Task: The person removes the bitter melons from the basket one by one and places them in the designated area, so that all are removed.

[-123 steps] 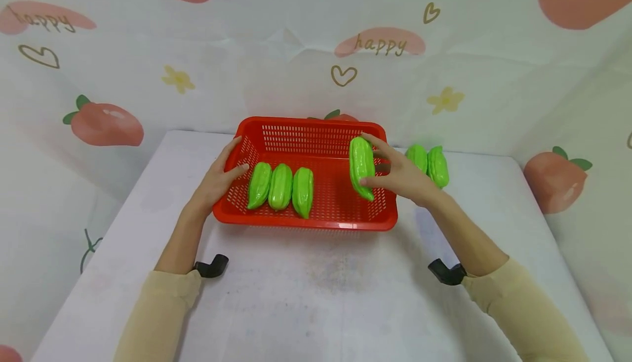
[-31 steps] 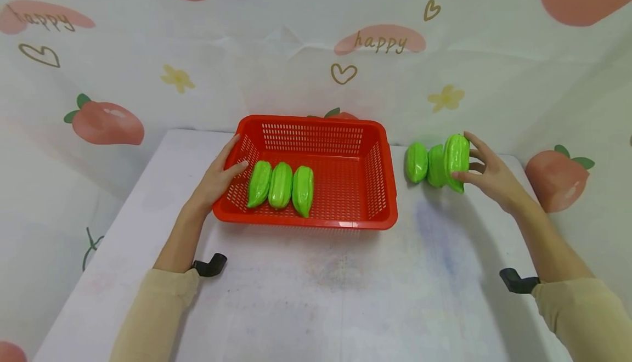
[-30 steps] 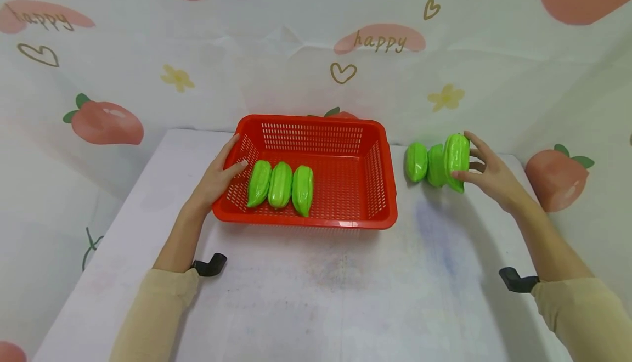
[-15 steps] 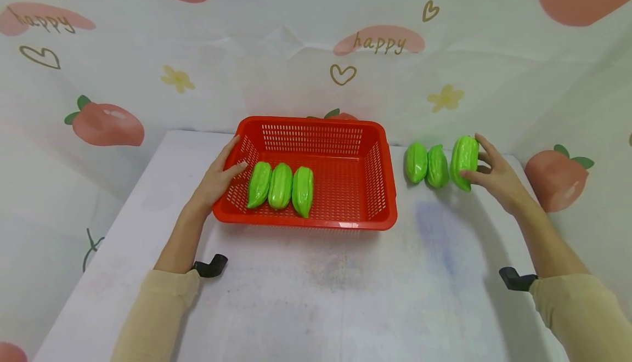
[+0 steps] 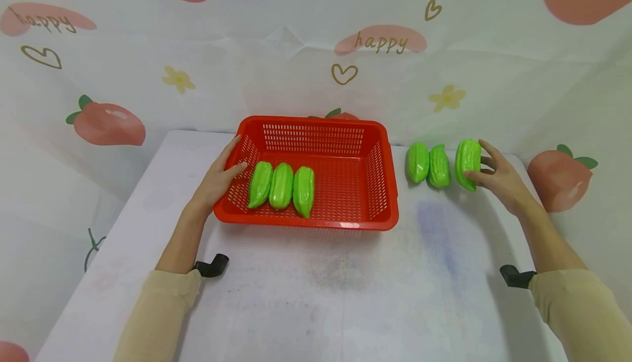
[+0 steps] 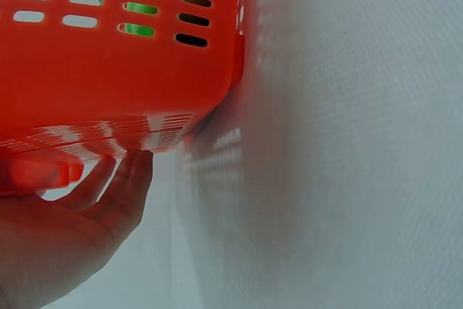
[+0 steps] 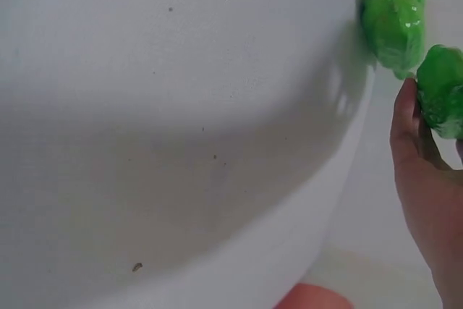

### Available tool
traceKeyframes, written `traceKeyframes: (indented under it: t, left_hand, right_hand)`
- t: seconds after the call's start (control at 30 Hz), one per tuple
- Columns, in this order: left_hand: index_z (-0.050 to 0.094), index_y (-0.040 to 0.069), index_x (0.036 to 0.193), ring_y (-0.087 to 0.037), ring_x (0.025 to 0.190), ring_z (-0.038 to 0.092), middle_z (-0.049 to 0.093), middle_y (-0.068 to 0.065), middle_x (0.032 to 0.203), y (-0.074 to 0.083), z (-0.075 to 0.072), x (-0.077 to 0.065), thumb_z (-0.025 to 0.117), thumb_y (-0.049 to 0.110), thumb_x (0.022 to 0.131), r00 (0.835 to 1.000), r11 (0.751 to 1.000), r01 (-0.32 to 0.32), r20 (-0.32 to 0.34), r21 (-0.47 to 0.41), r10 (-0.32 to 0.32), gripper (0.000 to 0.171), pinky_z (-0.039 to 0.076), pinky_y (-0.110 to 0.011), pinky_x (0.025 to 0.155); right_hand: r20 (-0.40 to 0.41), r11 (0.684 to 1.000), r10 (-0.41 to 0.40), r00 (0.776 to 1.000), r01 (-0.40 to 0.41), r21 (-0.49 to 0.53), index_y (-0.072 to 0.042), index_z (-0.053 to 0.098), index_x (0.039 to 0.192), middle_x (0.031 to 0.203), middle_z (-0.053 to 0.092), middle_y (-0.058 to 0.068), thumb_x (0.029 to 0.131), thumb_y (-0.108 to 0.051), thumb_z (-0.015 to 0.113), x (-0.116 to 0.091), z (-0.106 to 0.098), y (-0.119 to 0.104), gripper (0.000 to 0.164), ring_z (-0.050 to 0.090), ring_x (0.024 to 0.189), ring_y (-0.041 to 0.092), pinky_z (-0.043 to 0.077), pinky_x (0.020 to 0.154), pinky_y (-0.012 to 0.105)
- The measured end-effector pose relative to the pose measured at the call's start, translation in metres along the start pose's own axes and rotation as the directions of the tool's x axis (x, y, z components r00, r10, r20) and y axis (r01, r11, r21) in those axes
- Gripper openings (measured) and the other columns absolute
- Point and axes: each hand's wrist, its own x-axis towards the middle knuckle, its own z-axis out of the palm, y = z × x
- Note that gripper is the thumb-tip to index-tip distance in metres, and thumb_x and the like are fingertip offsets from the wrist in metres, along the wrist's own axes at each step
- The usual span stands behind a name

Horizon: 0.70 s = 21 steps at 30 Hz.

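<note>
My left hand (image 5: 214, 184) grips the left rim of a red plastic basket (image 5: 345, 224), thumb over the rim and fingers along the outer wall. In the left wrist view, those fingertips press the perforated side. Three glossy, ridged green fruits (image 5: 281, 186) lie side by side in the basket's left half. My right hand (image 5: 501, 178) pinches another ridged green fruit (image 5: 467, 164) between thumb and fingers, right of the basket. Two like it, a left fruit (image 5: 418, 163) and a right fruit (image 5: 439, 166), lie on the table just left of the held one, a narrow gap away.
The white table (image 5: 340, 296) meets a patterned cloth backdrop (image 5: 296, 44) close behind the basket and fruits. Black wrist mounts (image 5: 212, 266) sit on both forearms. The table's right edge runs beneath the right forearm.
My right hand has carried its fruit from over the basket's right half to the table's right side, then a little farther right, clear of its neighbour. The left hand stays put.
</note>
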Motion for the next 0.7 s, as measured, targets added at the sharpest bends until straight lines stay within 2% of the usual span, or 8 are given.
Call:
traceKeyframes:
  t: [0.1, 0.43, 0.7]
  left_hand:
    - [0.016, 0.041, 0.158, -0.035, 0.126, 0.046, 0.024, -0.006, 0.161, 0.000, 0.000, 0.000, 0.046, 0.029, 0.103, 1.000, 1.000, 0.003, 0.001, -0.005, -0.003, 0.064, 0.054, -0.030, 0.084]
    - [0.016, 0.042, 0.158, -0.036, 0.128, 0.044, 0.023, -0.006, 0.161, -0.002, 0.000, 0.000, 0.046, 0.029, 0.104, 1.000, 1.000, -0.003, 0.006, -0.022, 0.003, 0.063, 0.054, -0.034, 0.087]
    - [0.017, 0.041, 0.158, -0.036, 0.127, 0.045, 0.025, -0.006, 0.160, -0.002, 0.000, 0.001, 0.047, 0.029, 0.103, 1.000, 1.000, -0.009, 0.005, -0.030, 0.009, 0.063, 0.054, -0.035, 0.088]
  right_hand:
    - [0.006, 1.000, 0.020, 1.000, -0.020, -0.010, -0.020, -0.002, 0.161, 0.156, 0.014, 0.036, 0.100, -0.021, 0.061, 0.001, 0.000, 0.002, 0.088, 0.034, 0.132, 0.039, 0.045, 0.077, 0.007]
    - [0.049, 0.998, 0.056, 0.997, -0.055, -0.029, -0.020, -0.008, 0.158, 0.160, 0.006, 0.030, 0.101, -0.025, 0.059, 0.004, 0.001, 0.012, 0.089, 0.027, 0.138, 0.050, 0.044, 0.077, 0.005]
    - [0.030, 0.998, 0.058, 0.998, -0.058, -0.011, -0.015, -0.003, 0.159, 0.159, 0.009, 0.031, 0.101, -0.027, 0.058, 0.005, 0.005, 0.018, 0.085, 0.027, 0.139, 0.049, 0.042, 0.079, 0.003]
